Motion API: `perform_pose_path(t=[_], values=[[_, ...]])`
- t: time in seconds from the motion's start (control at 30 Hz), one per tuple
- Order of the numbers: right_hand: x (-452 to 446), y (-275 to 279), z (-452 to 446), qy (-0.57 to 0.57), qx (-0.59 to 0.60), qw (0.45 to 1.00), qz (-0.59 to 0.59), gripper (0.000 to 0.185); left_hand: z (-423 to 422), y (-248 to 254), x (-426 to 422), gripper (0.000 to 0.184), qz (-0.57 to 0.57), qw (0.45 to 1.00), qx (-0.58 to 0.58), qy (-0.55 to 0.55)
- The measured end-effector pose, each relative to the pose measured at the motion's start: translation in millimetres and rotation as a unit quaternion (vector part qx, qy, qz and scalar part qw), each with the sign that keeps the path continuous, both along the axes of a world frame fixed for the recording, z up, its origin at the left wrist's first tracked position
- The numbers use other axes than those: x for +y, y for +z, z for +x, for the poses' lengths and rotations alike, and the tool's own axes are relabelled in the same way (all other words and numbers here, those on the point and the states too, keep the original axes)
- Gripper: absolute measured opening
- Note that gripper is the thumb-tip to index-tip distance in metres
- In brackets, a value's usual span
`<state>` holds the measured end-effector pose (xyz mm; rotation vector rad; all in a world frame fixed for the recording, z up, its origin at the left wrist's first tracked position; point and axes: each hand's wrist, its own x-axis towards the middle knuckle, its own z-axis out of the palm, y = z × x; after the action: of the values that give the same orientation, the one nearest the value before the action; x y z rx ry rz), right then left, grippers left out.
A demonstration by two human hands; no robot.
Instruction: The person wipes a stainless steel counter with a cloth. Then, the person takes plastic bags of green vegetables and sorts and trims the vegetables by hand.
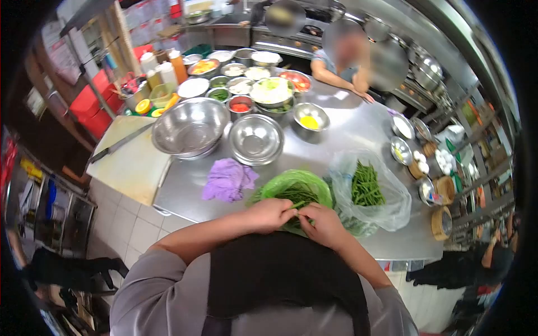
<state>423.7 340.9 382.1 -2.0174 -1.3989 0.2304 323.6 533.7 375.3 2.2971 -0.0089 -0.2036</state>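
Note:
Both hands meet over a green plastic bag (319, 187) that holds long, thin green beans (291, 193). My left hand (270, 215) is closed, pinching a green bean (298, 205) between thumb and fingers. Close beside it, my right hand (322, 224) grips the same bean, its fingertips almost touching the left ones. To the right of the green bag stands a clear plastic bag (395, 207) with more green beans (367, 185) in it. A crumpled purple cloth (228, 179) lies left of the green bag.
A large steel bowl (190, 129) and a smaller steel bowl (256, 140) stand beyond the cloth. At the left, a knife (120, 143) lies on a cutting board (126, 168). Several bowls of chopped food fill the far side. Another person (339, 67) leans on the table (347, 123) opposite.

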Motion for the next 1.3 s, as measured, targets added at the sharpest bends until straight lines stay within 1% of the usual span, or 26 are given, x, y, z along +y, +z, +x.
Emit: perform_pose_path(t=[0.07, 0.17, 0.2, 0.3, 0.33, 0.4, 0.43, 0.47, 0.5, 0.53, 0.57, 0.63, 0.67, 0.77, 0.8, 0.87, 0.93, 1.03, 1.13, 1.2, 1.23, 1.27, 1.3], values=[[1, 4, -4, -0.011, -0.045, 0.999, 0.016, 0.005, 0, 2, -1, 0.031, -0.018, 1.0, 0.009, -0.017], [2, 4, -5, -0.029, -0.068, 0.997, 0.007, 0.006, -3, 0, -3, 0.031, -0.009, 0.999, -0.031, -0.026], [2, 4, -6, -0.015, -0.081, 0.997, 0.008, 0.006, -5, 0, -3, 0.032, -0.009, 0.999, -0.044, -0.029], [1, 5, -6, 0.019, -0.093, 0.995, 0.009, 0.005, -5, 4, 0, 0.032, 0.001, 0.998, -0.015, -0.055], [0, 5, -7, 0.004, -0.03, 0.999, 0.018, 0.003, -5, 5, 1, 0.032, -0.005, 0.998, 0.001, -0.06], [0, 3, -8, -0.02, 0.094, 0.995, 0.035, 0.0, -3, -5, 4, 0.033, -0.122, 0.99, -0.022, -0.075], [-3, -1, -7, -0.034, 0.191, 0.979, 0.057, 0.003, -3, -7, 6, 0.033, -0.179, 0.98, -0.035, -0.081], [-7, -8, -4, -0.047, 0.287, 0.954, 0.076, 0.005, -3, -8, 7, 0.033, -0.199, 0.975, -0.039, -0.085], [-6, -8, -2, -0.061, 0.38, 0.918, 0.093, 0.007, -4, -2, 9, 0.033, -0.2, 0.977, -0.004, -0.073], [-7, -2, 0, -0.068, 0.401, 0.907, 0.104, 0.011, -5, 6, 9, 0.032, -0.201, 0.977, 0.03, -0.063], [-6, 1, 3, -0.074, 0.403, 0.906, 0.109, 0.01, -5, 11, 11, 0.032, -0.203, 0.976, 0.062, -0.053], [-7, 2, 9, -0.089, 0.407, 0.901, 0.118, 0.009, -3, 6, 12, 0.032, -0.248, 0.966, 0.061, -0.031], [-8, -10, 15, -0.089, 0.334, 0.933, 0.1, 0.01, -3, 2, 10, 0.032, -0.276, 0.959, 0.058, -0.015], [-5, -8, 10, -0.12, 0.333, 0.933, 0.073, 0.011, 1, -15, 8, 0.03, -0.332, 0.941, 0.059, 0.035], [-4, -5, 6, -0.111, 0.345, 0.93, 0.06, 0.011, 2, -19, 6, 0.03, -0.346, 0.935, 0.062, 0.049], [2, 3, -2, -0.103, 0.371, 0.922, 0.036, 0.011, 2, -12, 8, 0.029, -0.323, 0.941, 0.098, 0.029], [5, -1, -4, -0.101, 0.364, 0.926, 0.026, 0.012, 2, 1, 7, 0.028, -0.301, 0.944, 0.138, 0.015], [4, 5, -7, -0.105, 0.373, 0.921, 0.041, 0.013, -1, 7, 8, 0.029, -0.327, 0.93, 0.167, 0.01], [8, 17, -10, -0.107, 0.386, 0.915, 0.054, 0.013, 0, 1, 9, 0.034, -0.403, 0.897, 0.177, -0.034], [13, 22, -7, -0.108, 0.4, 0.909, 0.053, 0.012, 4, 3, 11, 0.035, -0.397, 0.902, 0.156, -0.071], [19, 31, -7, -0.114, 0.357, 0.926, 0.037, 0.013, 6, 3, 12, 0.035, -0.399, 0.901, 0.148, -0.089], [22, 38, -6, -0.123, 0.321, 0.939, 0.014, 0.014, 14, 2, 18, 0.034, -0.311, 0.938, 0.082, -0.129], [21, 29, 4, -0.106, 0.308, 0.945, 0.024, 0.016, 22, -2, 24, 0.033, -0.229, 0.958, 0.022, -0.17]])
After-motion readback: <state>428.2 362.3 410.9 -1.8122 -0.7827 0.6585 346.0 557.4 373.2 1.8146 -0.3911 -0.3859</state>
